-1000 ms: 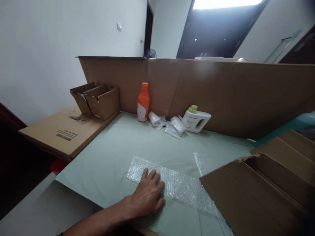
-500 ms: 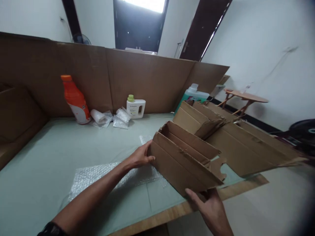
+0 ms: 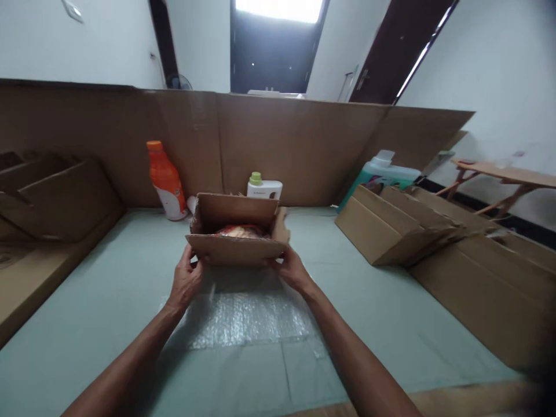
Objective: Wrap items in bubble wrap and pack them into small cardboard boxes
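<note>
An open-topped cardboard box (image 3: 237, 252) is held between my two hands over the middle of the table. My left hand (image 3: 187, 278) grips its lower left corner, thumb toward the front panel. On the opposite corner, my right hand (image 3: 292, 267) has its fingers closed round the edge. Inside the box lies a red and pale packet (image 3: 243, 231), mostly hidden by the front panel. A sheet of bubble wrap (image 3: 247, 321) lies flat on the table, nearer to me than the box.
Along the back cardboard wall (image 3: 295, 145) stand an orange bottle (image 3: 167, 182), a white bottle with a green cap (image 3: 264, 188) and a teal jug (image 3: 369, 172). More cardboard boxes (image 3: 382, 226) stand at the right; another cardboard box (image 3: 65, 200) is at the left.
Both hands have carried the box from the table's right front edge to its middle and turned it to face me. The packet inside has come into view. My view has shifted left.
</note>
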A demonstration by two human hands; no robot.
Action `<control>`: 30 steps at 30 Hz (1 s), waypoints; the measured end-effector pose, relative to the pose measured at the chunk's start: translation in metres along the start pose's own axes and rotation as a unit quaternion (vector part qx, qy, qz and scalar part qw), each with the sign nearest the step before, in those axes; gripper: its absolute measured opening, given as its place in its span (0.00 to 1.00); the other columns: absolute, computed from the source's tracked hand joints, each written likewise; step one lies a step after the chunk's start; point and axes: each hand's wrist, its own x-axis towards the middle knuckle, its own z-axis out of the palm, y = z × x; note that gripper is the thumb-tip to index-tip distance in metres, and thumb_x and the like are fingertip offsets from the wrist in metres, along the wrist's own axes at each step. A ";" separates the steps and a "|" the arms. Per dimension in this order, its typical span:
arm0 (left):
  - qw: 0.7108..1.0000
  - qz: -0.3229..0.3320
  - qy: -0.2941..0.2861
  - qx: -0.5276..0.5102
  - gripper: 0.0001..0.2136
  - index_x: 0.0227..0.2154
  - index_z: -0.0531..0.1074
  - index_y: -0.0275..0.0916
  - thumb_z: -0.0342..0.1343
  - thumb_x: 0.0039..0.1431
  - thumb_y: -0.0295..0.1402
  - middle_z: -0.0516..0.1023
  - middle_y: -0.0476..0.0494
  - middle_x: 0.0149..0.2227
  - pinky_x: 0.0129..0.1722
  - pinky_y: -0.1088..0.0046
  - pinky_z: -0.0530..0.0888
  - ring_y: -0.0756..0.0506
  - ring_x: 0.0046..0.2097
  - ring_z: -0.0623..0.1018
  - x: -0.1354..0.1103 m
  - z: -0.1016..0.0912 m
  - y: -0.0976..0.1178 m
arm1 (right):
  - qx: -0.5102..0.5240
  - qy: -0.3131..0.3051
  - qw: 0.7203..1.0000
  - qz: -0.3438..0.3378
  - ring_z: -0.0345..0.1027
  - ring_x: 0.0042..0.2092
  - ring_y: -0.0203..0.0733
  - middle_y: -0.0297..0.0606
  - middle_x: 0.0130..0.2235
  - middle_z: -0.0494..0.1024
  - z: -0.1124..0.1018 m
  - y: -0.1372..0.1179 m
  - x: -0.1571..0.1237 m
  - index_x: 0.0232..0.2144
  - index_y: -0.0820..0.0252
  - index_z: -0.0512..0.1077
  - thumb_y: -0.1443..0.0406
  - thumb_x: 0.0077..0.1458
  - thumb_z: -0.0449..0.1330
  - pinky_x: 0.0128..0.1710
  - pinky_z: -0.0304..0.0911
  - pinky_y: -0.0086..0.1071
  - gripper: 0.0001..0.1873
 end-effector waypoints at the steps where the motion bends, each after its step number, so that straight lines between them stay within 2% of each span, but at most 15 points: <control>1: 1.000 -0.010 0.009 0.009 0.24 0.55 0.68 0.38 0.57 0.57 0.42 0.76 0.41 0.48 0.42 0.70 0.76 0.42 0.48 0.76 0.002 -0.010 -0.007 | 0.007 -0.015 1.000 -0.004 0.76 0.40 0.47 0.44 0.49 0.81 0.014 0.004 0.013 0.55 0.60 0.69 0.60 0.46 0.67 0.38 0.74 0.38 0.33; 3: 0.999 -0.024 0.009 0.019 0.26 0.58 0.65 0.39 0.55 0.57 0.41 0.76 0.40 0.51 0.43 0.69 0.76 0.41 0.51 0.76 0.008 -0.022 -0.021 | 0.012 -0.033 0.999 -0.008 0.77 0.42 0.47 0.43 0.50 0.80 0.035 0.012 0.032 0.58 0.59 0.66 0.61 0.47 0.65 0.38 0.74 0.37 0.35; 6: 0.999 -0.028 0.011 0.035 0.27 0.60 0.64 0.39 0.54 0.57 0.38 0.75 0.39 0.53 0.46 0.66 0.75 0.41 0.51 0.76 0.025 -0.023 -0.034 | -0.002 -0.044 0.999 -0.008 0.74 0.50 0.49 0.45 0.54 0.77 0.050 0.020 0.053 0.60 0.59 0.64 0.62 0.49 0.63 0.43 0.74 0.37 0.35; 9: 0.998 -0.023 0.023 0.057 0.26 0.60 0.64 0.38 0.52 0.58 0.35 0.76 0.38 0.52 0.50 0.62 0.75 0.41 0.51 0.77 0.046 -0.010 -0.042 | -0.044 -0.049 0.998 -0.001 0.73 0.52 0.49 0.45 0.56 0.76 0.049 0.025 0.071 0.62 0.59 0.62 0.62 0.50 0.61 0.45 0.73 0.38 0.36; 12: 0.997 -0.028 0.018 0.063 0.28 0.63 0.61 0.38 0.51 0.58 0.34 0.75 0.36 0.54 0.54 0.60 0.73 0.40 0.53 0.76 0.053 -0.002 -0.046 | -0.108 -0.047 0.993 0.008 0.72 0.54 0.49 0.45 0.58 0.75 0.034 0.027 0.075 0.64 0.57 0.60 0.62 0.53 0.61 0.47 0.72 0.40 0.36; 15: 0.989 -0.014 -0.010 0.145 0.34 0.66 0.57 0.39 0.56 0.56 0.36 0.70 0.32 0.60 0.58 0.55 0.69 0.37 0.58 0.73 0.035 -0.016 -0.049 | -0.195 -0.027 0.980 0.023 0.67 0.60 0.54 0.51 0.61 0.71 0.008 0.031 0.046 0.65 0.60 0.59 0.58 0.57 0.59 0.54 0.66 0.47 0.36; 17: 0.973 0.002 -0.050 0.223 0.33 0.63 0.63 0.39 0.59 0.52 0.38 0.71 0.31 0.60 0.61 0.49 0.65 0.32 0.61 0.69 0.011 -0.038 -0.053 | -0.258 -0.027 0.965 0.032 0.63 0.62 0.59 0.53 0.61 0.71 -0.012 0.036 0.012 0.62 0.60 0.65 0.56 0.56 0.61 0.58 0.60 0.52 0.33; 20: 0.932 0.031 -0.129 0.338 0.24 0.52 0.74 0.39 0.58 0.52 0.41 0.73 0.31 0.59 0.62 0.43 0.62 0.28 0.62 0.67 -0.028 -0.077 -0.058 | -0.333 -0.052 0.941 0.039 0.63 0.61 0.59 0.48 0.59 0.74 -0.036 0.044 -0.033 0.52 0.55 0.76 0.60 0.54 0.63 0.59 0.56 0.52 0.22; 22: 0.889 0.051 -0.167 0.424 0.17 0.44 0.77 0.39 0.54 0.55 0.41 0.72 0.32 0.59 0.61 0.44 0.64 0.28 0.63 0.67 -0.047 -0.096 -0.057 | -0.370 -0.052 0.927 0.042 0.66 0.58 0.56 0.46 0.54 0.77 -0.049 0.049 -0.044 0.44 0.55 0.79 0.65 0.57 0.60 0.57 0.57 0.49 0.14; 24: 0.858 0.062 -0.181 0.477 0.12 0.35 0.77 0.40 0.51 0.56 0.40 0.74 0.33 0.57 0.57 0.48 0.67 0.29 0.60 0.70 -0.059 -0.106 -0.052 | -0.398 -0.033 0.916 0.044 0.69 0.53 0.54 0.47 0.47 0.80 -0.059 0.052 -0.035 0.38 0.57 0.80 0.68 0.57 0.57 0.54 0.57 0.47 0.12; 26: 0.847 0.068 -0.192 0.491 0.10 0.29 0.74 0.41 0.50 0.56 0.38 0.79 0.35 0.51 0.52 0.54 0.71 0.33 0.53 0.76 -0.066 -0.108 -0.042 | -0.412 -0.009 0.910 0.040 0.69 0.49 0.54 0.48 0.42 0.81 -0.065 0.053 -0.009 0.34 0.58 0.80 0.69 0.57 0.56 0.52 0.58 0.47 0.11; 28: 0.844 0.064 -0.204 0.491 0.09 0.27 0.72 0.42 0.49 0.56 0.37 0.81 0.38 0.41 0.43 0.61 0.73 0.37 0.43 0.79 -0.071 -0.106 -0.029 | -0.412 0.019 0.911 0.027 0.69 0.50 0.55 0.49 0.43 0.81 -0.066 0.048 0.025 0.37 0.59 0.80 0.68 0.58 0.56 0.52 0.58 0.48 0.12; 30: 0.848 0.027 -0.208 0.487 0.08 0.29 0.71 0.43 0.48 0.57 0.38 0.80 0.43 0.32 0.35 0.67 0.70 0.40 0.35 0.79 -0.077 -0.104 -0.017 | -0.404 0.049 0.913 0.007 0.66 0.54 0.58 0.51 0.51 0.79 -0.060 0.037 0.055 0.48 0.60 0.77 0.65 0.58 0.57 0.54 0.57 0.50 0.17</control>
